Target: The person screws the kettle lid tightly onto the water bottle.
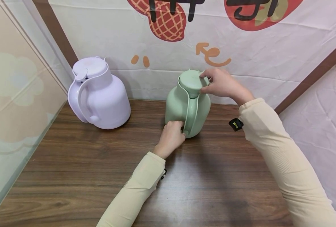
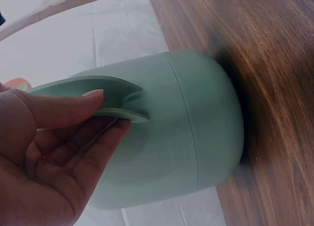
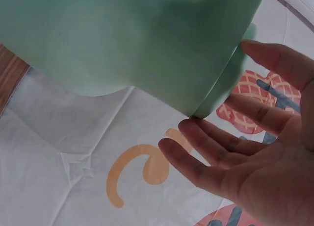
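A pale green thermos jug (image 1: pixel 175 102) stands upright on the wooden table near the back wall, its handle (image 1: pixel 192 108) toward me. My left hand (image 1: pixel 171 137) pinches the lower part of that handle; in the left wrist view the thumb (image 2: pixel 73 108) lies on one side and the fingertips reach the other. Up at the round green lid (image 1: pixel 191 80), my right hand (image 1: pixel 220 82) holds the right edge between thumb and fingers. The right wrist view shows the thumb (image 3: pixel 272 59) at the lid's rim, with the other fingers spread below it.
A lilac thermos jug (image 1: pixel 111 101) of the same shape stands at the back left, its handle facing front left. Behind both hangs a white printed cloth (image 1: pixel 156 82). Bare brown table (image 1: pixel 100 170) lies in front, and a pale panel (image 1: pixel 17 94) borders the left side.
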`<control>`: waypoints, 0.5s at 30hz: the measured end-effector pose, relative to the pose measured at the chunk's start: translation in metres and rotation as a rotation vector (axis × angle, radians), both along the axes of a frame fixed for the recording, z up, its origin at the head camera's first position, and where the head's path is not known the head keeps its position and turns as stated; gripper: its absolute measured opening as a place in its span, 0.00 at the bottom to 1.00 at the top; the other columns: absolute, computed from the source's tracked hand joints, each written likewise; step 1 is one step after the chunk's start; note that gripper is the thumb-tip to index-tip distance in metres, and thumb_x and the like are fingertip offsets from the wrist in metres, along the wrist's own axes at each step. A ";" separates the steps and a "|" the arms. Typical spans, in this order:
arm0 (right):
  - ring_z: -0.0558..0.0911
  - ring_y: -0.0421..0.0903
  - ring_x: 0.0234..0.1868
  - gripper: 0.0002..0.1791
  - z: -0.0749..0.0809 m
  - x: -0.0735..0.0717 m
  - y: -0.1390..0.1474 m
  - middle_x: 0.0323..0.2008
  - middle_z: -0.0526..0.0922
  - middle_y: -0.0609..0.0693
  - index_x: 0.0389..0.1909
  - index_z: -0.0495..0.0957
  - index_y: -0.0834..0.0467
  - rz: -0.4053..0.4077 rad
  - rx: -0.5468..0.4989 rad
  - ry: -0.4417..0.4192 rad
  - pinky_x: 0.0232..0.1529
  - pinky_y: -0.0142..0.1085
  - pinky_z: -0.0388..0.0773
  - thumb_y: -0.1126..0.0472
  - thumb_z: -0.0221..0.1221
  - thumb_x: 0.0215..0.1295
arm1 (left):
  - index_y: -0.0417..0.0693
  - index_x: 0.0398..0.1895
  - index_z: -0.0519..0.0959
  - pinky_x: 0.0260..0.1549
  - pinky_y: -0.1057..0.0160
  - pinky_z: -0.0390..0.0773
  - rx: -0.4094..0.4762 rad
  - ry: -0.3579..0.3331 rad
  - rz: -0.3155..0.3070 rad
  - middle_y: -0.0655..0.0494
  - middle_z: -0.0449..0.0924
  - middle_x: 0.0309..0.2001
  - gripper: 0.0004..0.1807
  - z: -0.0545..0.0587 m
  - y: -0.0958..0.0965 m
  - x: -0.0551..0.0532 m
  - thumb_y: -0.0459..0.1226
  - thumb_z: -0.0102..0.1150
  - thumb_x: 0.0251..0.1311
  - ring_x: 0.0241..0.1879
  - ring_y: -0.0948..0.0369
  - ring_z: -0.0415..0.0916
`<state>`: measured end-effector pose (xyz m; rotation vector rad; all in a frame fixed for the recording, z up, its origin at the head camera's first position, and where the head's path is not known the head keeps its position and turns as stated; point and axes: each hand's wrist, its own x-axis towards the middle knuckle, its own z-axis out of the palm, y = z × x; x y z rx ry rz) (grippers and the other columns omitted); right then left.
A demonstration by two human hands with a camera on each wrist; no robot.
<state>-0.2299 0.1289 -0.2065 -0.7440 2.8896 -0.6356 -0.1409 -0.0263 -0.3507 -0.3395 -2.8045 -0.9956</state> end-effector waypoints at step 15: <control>0.72 0.57 0.50 0.25 0.003 0.009 0.002 0.49 0.74 0.63 0.53 0.71 0.68 -0.035 0.019 -0.014 0.48 0.47 0.68 0.62 0.59 0.53 | 0.45 0.14 0.71 0.22 0.61 0.69 -0.007 0.009 0.001 0.53 0.71 0.18 0.10 -0.001 0.000 0.000 0.24 0.57 0.42 0.20 0.58 0.64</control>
